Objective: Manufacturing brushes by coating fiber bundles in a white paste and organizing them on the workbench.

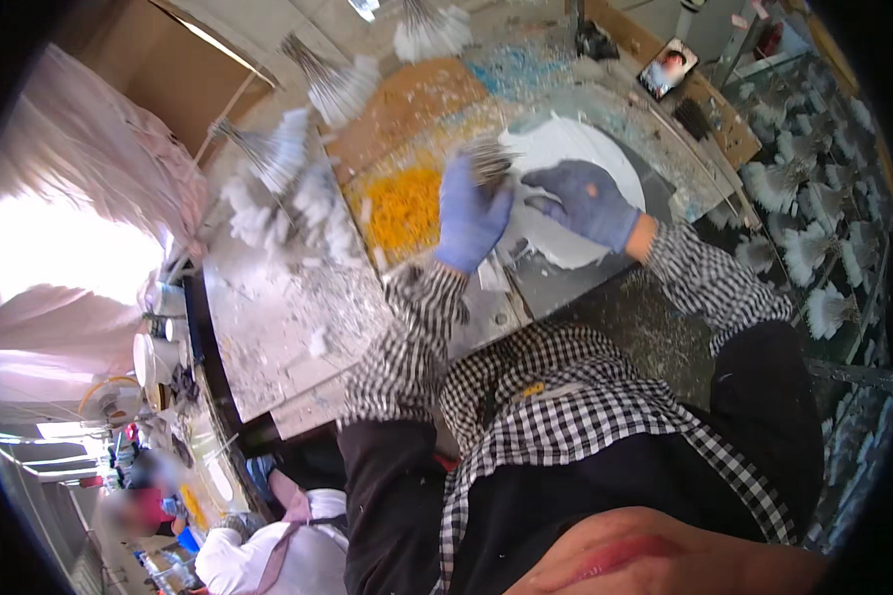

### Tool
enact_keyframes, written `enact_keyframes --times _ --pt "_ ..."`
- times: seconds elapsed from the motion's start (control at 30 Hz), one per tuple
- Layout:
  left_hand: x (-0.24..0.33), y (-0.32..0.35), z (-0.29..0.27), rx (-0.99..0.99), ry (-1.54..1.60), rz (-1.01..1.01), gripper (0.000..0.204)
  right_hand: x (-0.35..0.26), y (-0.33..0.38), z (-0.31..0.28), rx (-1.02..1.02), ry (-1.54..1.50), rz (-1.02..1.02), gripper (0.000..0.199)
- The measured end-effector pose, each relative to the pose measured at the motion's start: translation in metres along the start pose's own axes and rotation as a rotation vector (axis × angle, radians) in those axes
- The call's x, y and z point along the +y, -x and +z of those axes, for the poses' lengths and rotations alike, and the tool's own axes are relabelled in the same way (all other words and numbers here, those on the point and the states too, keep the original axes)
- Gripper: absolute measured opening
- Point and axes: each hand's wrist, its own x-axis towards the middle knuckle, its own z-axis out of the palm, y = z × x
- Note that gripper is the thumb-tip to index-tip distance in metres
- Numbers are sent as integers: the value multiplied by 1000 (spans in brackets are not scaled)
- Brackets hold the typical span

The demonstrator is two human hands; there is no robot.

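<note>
My left hand [471, 220], in a blue-purple glove, is closed around a bundle of thin greyish stems [490, 159]. The bundle's ends stick out above the fingers toward the right. My right hand [593, 203], gloved alike with a small hole on its back, is over a round spread of white paste [575, 144]. Its thumb and fingers are bent toward each other, pointing at the left hand. Blur hides whatever lies between those fingertips.
Orange-yellow shreds [402, 213] lie left of my left hand. White tufts on stems [280, 149] stand along the table's far left, and several more fill a rack [809, 228] at right. A phone [668, 69] leans at the back. Another person [278, 545] works lower left.
</note>
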Motion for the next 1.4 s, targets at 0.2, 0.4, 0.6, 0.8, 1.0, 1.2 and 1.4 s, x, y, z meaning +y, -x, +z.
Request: enact_keyframes --times 0.2,0.4,0.6,0.8,1.0,1.2,1.4 --pt "45 78 -56 252 1377 -682 59 -34 24 -89 241 -295 -57 21" --pt "49 167 -32 205 1833 -794 69 -60 49 -113 46 -434 74 30" --pt "46 209 -19 234 2028 -734 68 -94 77 -116 80 -423 -42 32" --pt "50 219 -25 248 2116 -666 67 -103 90 -116 62 -465 -95 31" --pt "47 226 -52 255 2247 -601 66 -94 89 -123 89 -580 -13 29" --pt "79 200 -117 397 1378 -456 63 -83 70 -117 -15 -600 23 30" --pt "99 168 -161 524 578 -327 54 -59 16 -100 -55 -572 16 30"
